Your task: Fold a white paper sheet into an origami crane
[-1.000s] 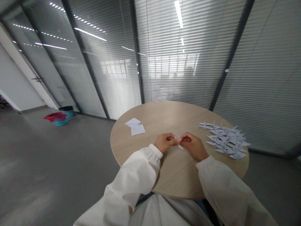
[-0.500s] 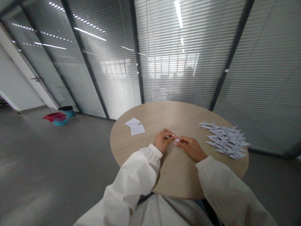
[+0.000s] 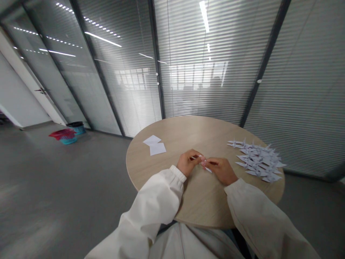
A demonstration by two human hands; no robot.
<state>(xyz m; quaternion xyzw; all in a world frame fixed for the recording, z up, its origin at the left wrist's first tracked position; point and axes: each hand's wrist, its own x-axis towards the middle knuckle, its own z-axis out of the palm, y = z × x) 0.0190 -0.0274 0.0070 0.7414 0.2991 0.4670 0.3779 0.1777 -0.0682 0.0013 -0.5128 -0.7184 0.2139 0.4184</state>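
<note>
A small folded piece of white paper (image 3: 208, 169) is pinched between my two hands, just above the round table. My left hand (image 3: 188, 161) grips it with thumb and fingers, and a bit of white shows between them. From the right, my right hand (image 3: 220, 169) closes on the same paper, its fingertips meeting those of the left. Most of the paper is hidden by my fingers, so its full shape cannot be made out. Two flat white paper sheets (image 3: 157, 149) lie to the left, one partly overlapping the other.
A cluster of several folded white paper cranes (image 3: 258, 162) covers the right side of the round wooden table (image 3: 194, 129). Behind it stands a glass partition with blinds (image 3: 205, 97). Two bins, one with a red liner (image 3: 64, 135), one black-lined (image 3: 77, 126), sit on the floor at left.
My fingertips have shifted on the folded paper, and a white tip now points down toward the right below them. The sheets and cranes stay where they were.
</note>
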